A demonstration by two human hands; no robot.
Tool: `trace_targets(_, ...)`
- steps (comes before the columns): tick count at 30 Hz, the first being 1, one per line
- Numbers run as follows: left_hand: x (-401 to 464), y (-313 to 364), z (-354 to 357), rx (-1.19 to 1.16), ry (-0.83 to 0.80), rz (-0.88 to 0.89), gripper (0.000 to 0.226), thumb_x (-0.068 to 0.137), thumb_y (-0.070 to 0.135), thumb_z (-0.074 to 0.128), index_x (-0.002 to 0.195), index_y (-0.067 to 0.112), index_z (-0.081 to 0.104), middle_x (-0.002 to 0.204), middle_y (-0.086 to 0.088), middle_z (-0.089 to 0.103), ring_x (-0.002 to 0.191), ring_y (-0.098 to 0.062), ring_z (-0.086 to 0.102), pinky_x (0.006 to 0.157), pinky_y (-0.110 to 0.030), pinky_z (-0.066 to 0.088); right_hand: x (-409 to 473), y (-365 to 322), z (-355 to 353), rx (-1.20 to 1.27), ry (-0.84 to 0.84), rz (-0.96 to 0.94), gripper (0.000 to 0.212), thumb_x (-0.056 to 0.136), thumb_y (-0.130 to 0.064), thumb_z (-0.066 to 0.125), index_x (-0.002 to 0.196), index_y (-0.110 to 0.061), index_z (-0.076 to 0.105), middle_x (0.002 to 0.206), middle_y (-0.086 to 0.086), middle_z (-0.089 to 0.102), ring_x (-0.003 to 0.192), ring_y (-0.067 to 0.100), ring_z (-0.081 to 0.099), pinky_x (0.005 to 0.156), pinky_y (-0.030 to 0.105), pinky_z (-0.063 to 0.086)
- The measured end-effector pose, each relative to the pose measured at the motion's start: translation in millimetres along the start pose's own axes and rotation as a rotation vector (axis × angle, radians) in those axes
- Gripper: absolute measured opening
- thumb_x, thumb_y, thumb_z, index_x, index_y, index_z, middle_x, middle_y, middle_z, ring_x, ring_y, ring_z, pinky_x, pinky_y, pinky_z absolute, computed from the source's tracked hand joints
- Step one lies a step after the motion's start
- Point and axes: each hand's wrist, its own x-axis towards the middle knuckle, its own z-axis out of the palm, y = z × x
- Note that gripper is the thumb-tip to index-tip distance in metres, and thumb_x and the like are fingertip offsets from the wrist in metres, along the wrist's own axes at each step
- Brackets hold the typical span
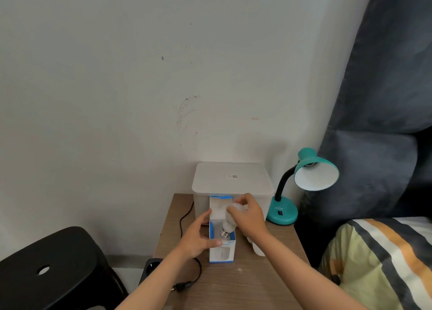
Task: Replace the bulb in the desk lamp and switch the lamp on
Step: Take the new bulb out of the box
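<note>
Gripping bulb point(230, 218) (right hand point(249, 216)) over box point(222, 249) mouth.

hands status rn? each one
Left hand: closed on the bulb box, steadying it on the table.
Right hand: closed on the white bulb, screw base down at the box's open top.

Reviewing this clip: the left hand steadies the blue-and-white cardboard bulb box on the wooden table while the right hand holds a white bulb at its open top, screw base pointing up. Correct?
Not quite. In the head view the white bulb in the right hand has its metal screw base pointing down into the blue-and-white cardboard bulb box. The left hand does steady the box on the wooden table.
</note>
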Motion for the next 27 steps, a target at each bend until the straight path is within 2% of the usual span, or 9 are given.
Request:
trace_targets(2, -1, 0, 1, 0.005, 0.016, 0.009, 0.094, 0.067, 0.013, 0.082, 0.141, 0.027, 0.026, 0.133, 0.000, 0.042, 0.085, -0.016, 0.068, 0.063, -0.020, 0.055, 1, -6, -7, 0.147, 0.018, 0.032, 0.005, 0.083, -0.012, 0.057, 0.079, -0.013, 0.055, 0.078, -0.001, 0.058, 0.078, 0.014, 0.055, 0.069, 0.025, 0.044)
trace_targets(4, -2, 0, 2, 0.011, 0.025, 0.024, 0.090, 0.068, 0.015, 0.082, 0.138, 0.027, 0.028, 0.134, -0.001, 0.043, 0.085, -0.016, 0.069, 0.062, -0.020, 0.055, 2, -9, -13, 0.199, 0.017, 0.057, 0.014, 0.087, -0.009, 0.053, 0.073, -0.011, 0.052, 0.070, -0.001, 0.054, 0.070, 0.012, 0.050, 0.066, 0.024, 0.040)
trace_targets(8, -2, -2, 3, 0.027, 0.044, 0.051, 0.085, 0.068, 0.013, 0.081, 0.135, 0.025, 0.031, 0.134, -0.004, 0.045, 0.082, 0.001, 0.067, 0.064, -0.022, 0.055, 1, -2, -19, 0.016, -0.041, 0.094, 0.025, 0.084, -0.029, 0.064, 0.067, -0.015, 0.050, 0.063, -0.002, 0.052, 0.059, 0.011, 0.048, 0.060, 0.026, 0.042)
trace_targets(10, -3, -2, 2, 0.039, 0.051, 0.055, 0.082, 0.068, 0.015, 0.081, 0.133, 0.025, 0.033, 0.135, -0.003, 0.045, 0.086, 0.010, 0.063, 0.067, -0.024, 0.057, -1, 5, -19, -0.084, -0.071, 0.127, 0.022, 0.078, -0.036, 0.069, 0.079, -0.017, 0.058, 0.073, -0.001, 0.062, 0.066, 0.012, 0.056, 0.062, 0.027, 0.046)
trace_targets(12, -3, -2, 2, 0.049, 0.059, 0.059, 0.078, 0.068, 0.016, 0.082, 0.130, 0.023, 0.034, 0.137, -0.002, 0.044, 0.086, 0.010, 0.063, 0.068, -0.023, 0.057, -5, 9, -18, -0.143, -0.125, 0.134, 0.029, 0.074, -0.038, 0.071, 0.097, -0.026, 0.058, 0.082, 0.002, 0.068, 0.073, 0.013, 0.063, 0.064, 0.024, 0.048)
trace_targets(16, -3, -4, 3, 0.060, 0.091, 0.029, 0.083, 0.067, 0.020, 0.082, 0.132, 0.023, 0.030, 0.139, -0.002, 0.044, 0.079, -0.014, 0.070, 0.063, -0.021, 0.054, -13, 8, -17, -0.187, -0.202, 0.065, 0.047, 0.075, -0.035, 0.072, 0.117, -0.035, 0.052, 0.080, 0.001, 0.071, 0.077, 0.009, 0.066, 0.069, 0.021, 0.050)
trace_targets(21, -3, -6, 4, 0.074, 0.101, 0.026, 0.085, 0.066, 0.023, 0.083, 0.132, 0.024, 0.031, 0.141, -0.002, 0.043, 0.086, -0.016, 0.068, 0.071, -0.019, 0.051, -14, 7, -14, -0.325, -0.167, -0.079, 0.031, 0.079, -0.041, 0.066, 0.108, -0.031, 0.066, 0.096, -0.008, 0.069, 0.089, 0.002, 0.061, 0.083, 0.024, 0.051)
trace_targets(24, -5, -4, 5, 0.070, 0.100, 0.042, 0.080, 0.067, 0.020, 0.082, 0.130, 0.024, 0.033, 0.140, -0.002, 0.043, 0.098, -0.016, 0.063, 0.069, -0.015, 0.051, -16, 6, -13, -0.398, -0.165, -0.151, 0.026, 0.080, -0.037, 0.066, 0.103, -0.027, 0.071, 0.102, -0.010, 0.071, 0.095, 0.002, 0.061, 0.083, 0.021, 0.050)
trace_targets(27, -5, -4, 6, 0.062, 0.106, 0.059, 0.076, 0.067, 0.016, 0.082, 0.128, 0.022, 0.036, 0.136, 0.001, 0.043, 0.110, -0.006, 0.053, 0.069, -0.010, 0.050, -19, 10, -11, -0.482, -0.153, -0.176, 0.023, 0.079, -0.034, 0.066, 0.101, -0.028, 0.071, 0.101, -0.010, 0.072, 0.098, 0.005, 0.062, 0.081, 0.021, 0.051)
